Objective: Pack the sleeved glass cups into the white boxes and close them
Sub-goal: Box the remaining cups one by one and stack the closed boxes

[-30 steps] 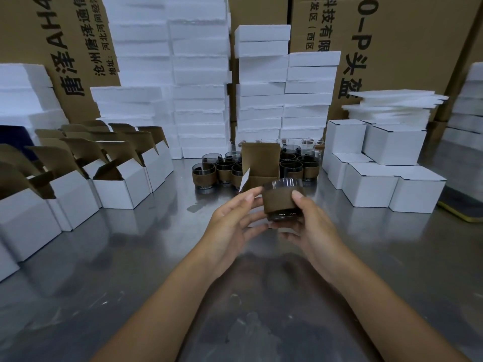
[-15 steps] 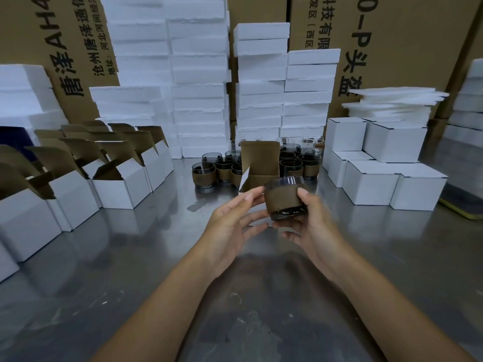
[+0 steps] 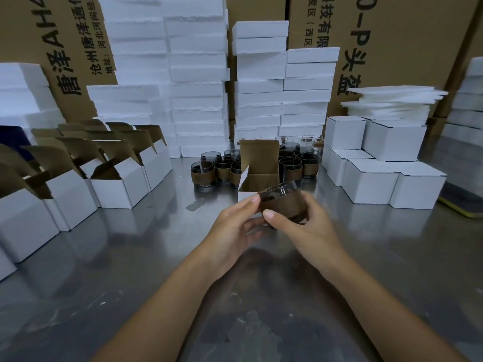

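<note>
Cartons (image 3: 115,184) stand open in rows at the left. My left grip (image 3: 235,226) is loose, its fingers nearly straight and touching the near-left side of the sleeved cup (image 3: 283,202); I judge it only steadies. That cup hangs tilted above the table (image 3: 130,257), just in front of the open white box (image 3: 258,176), whose lid flap stands upright. My right grip (image 3: 308,231) pinches the cup around its brown sleeve, thumb in front. I take this as the loading step. I would level the cup base-down, then lower it straight into the mouth, clear of the left side flap. Closed boxes (image 3: 371,184) sit stacked at the right.
</note>
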